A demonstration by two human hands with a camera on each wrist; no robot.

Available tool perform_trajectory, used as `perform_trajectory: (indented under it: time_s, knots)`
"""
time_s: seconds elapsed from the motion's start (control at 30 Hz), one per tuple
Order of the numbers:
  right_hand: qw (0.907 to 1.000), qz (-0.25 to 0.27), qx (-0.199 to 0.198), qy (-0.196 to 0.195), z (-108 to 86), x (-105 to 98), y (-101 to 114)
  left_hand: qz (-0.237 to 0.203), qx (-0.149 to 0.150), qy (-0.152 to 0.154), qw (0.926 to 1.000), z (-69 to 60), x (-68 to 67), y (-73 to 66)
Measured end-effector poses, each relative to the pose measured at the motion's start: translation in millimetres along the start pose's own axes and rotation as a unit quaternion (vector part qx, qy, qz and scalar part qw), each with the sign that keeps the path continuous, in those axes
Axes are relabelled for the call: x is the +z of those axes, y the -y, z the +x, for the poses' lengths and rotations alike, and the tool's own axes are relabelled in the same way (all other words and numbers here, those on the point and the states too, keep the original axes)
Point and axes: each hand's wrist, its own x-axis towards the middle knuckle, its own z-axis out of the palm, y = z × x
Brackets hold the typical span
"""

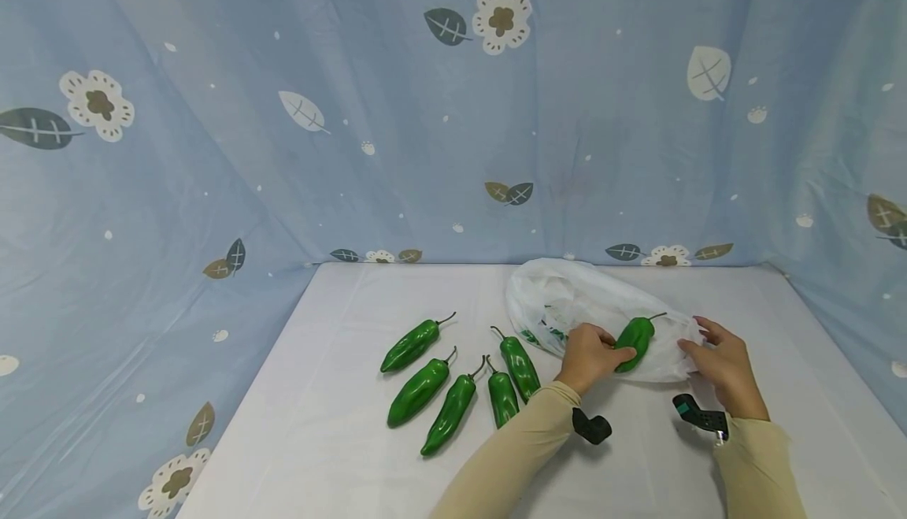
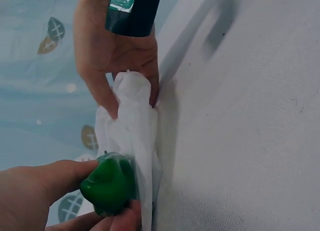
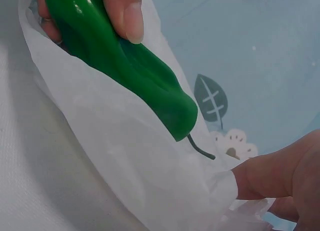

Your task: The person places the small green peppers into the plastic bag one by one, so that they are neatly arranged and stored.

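Observation:
My left hand grips a green pepper between thumb and fingers, with its thin stem pointing away to the upper right. The pepper lies against the white plastic bag, and in the right wrist view the bag's edge covers part of its lower side. At the bag's right end, my right hand pinches the thin plastic between thumb and fingers. In the left wrist view the held pepper appears blunt end first, beside the bag.
Several more green peppers lie on the white table left of the bag, some close to my left forearm. Green print shows on the bag's left part. A blue patterned curtain hangs behind the table and along its sides.

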Motion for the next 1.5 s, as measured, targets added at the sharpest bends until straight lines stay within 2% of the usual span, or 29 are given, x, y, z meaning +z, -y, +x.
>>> perform_trajectory:
  time_s: [0.27, 0.7, 0.9, 1.1, 1.33, 1.5]
  knots:
    - [1.0, 0.003, 0.001, 0.002, 0.0, -0.4, 0.0, 0.041, 0.026, 0.004, 0.9988, 1.4, 3.9, 2.4]
    - [1.0, 0.004, 0.0, 0.001, 0.3, -0.4, -1.1, 0.1, 0.056, 0.008, 0.9934, -1.8, -0.2, -3.6]
    - [1.0, -0.001, -0.002, 0.003, 0.4, -1.1, -1.1, 0.098, 0.075, 0.012, 0.9923, -1.5, 2.1, -1.1]
    - [1.0, -0.003, -0.001, 0.001, -0.3, -0.6, -0.6, 0.093, 0.079, 0.019, 0.9923, 0.0, 2.3, 1.4]
    - [1.0, 0.0, -0.008, -0.003, -0.3, 0.4, -3.0, 0.094, 0.09, 0.024, 0.9912, -3.4, -5.7, -2.1]
    - [1.0, 0.0, -0.005, 0.002, -0.5, -1.1, -2.3, 0.076, 0.089, 0.019, 0.9929, -1.8, -13.2, 0.1]
